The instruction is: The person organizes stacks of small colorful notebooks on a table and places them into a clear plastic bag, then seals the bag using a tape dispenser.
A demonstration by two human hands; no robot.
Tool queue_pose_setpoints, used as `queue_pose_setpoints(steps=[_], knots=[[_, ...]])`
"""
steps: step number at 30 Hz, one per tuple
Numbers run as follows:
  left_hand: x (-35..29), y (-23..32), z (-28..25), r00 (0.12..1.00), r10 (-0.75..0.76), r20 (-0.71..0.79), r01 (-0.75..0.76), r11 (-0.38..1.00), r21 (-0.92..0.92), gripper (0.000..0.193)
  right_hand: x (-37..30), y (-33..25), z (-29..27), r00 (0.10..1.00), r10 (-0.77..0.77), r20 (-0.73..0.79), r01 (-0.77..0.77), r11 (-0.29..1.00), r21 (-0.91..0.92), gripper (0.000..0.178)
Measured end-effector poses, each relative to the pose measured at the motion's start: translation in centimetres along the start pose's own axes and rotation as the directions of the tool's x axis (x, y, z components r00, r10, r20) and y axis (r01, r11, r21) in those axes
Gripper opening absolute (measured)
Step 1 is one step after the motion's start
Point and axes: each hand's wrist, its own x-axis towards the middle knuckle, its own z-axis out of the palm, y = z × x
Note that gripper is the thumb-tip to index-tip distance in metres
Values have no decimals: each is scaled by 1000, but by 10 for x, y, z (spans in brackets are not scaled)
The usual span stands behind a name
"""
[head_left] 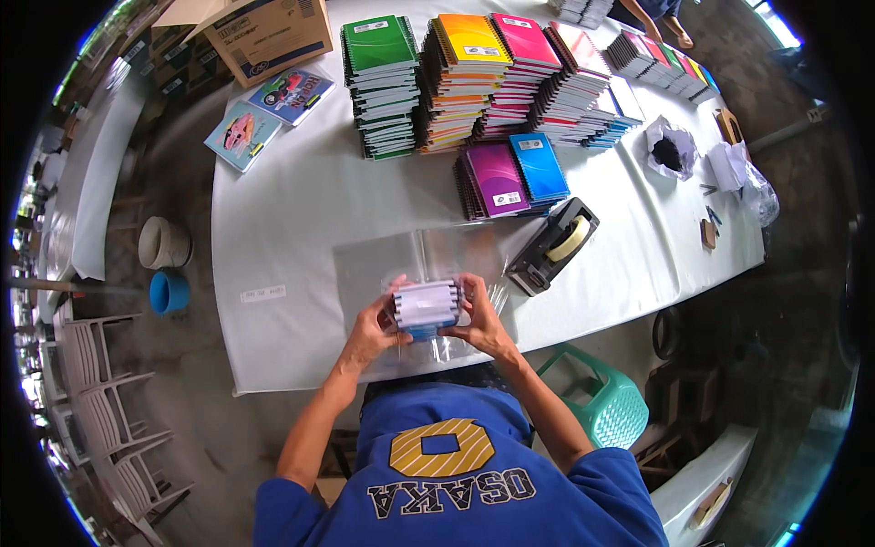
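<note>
Both hands up off the bench, meeting just in front of the person's chest. Left hand and right hand clamp a small stack of notebooks from opposite ends; the fingers of each hand curl over the top edge, thumbs underneath as far as can be told. No gap between fingers and stack: both hands are closed on it, neither free.

Stack lies dead between the two hands, long axis running left to right, spines or page edges facing up toward the camera. Neither hand is nearer; the hold is even.

Under and around the stack, a clear plastic bag spreads flat on the white cloth, its far part toward the middle of the bench, its near edge crumpled below the stack. Whether the stack is already inside the bag mouth cannot be told.

Just right of the right hand, a black tape dispenser sits at an angle, roll facing up. Beyond it, a short pile of purple and blue notebooks. At the far edge, tall stacks of spiral notebooks in green, orange, pink. A cardboard box far left. Green plastic stool on the floor at the person's right.
</note>
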Motion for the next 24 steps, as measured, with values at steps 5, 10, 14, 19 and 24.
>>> queue_pose_setpoints(steps=[5,10,14,19,24], knots=[[6,-16,4,938,345,-45,-301,871,389,95,8,17,-5,988,-148,51,152,984,-96,81],[-3,-23,9,824,541,-166,-487,828,278,82,4,-5,-12,947,-319,32,320,947,-35,82],[-16,-22,4,817,535,-217,-431,815,387,63,0,-3,-19,935,-346,77,354,928,-118,63],[-9,8,16,825,564,-23,-301,474,827,47,4,-14,-7,910,-399,110,414,872,-260,47],[-5,20,21,793,608,50,-280,290,915,41,1,-27,6,901,-433,33,419,846,-329,43]])
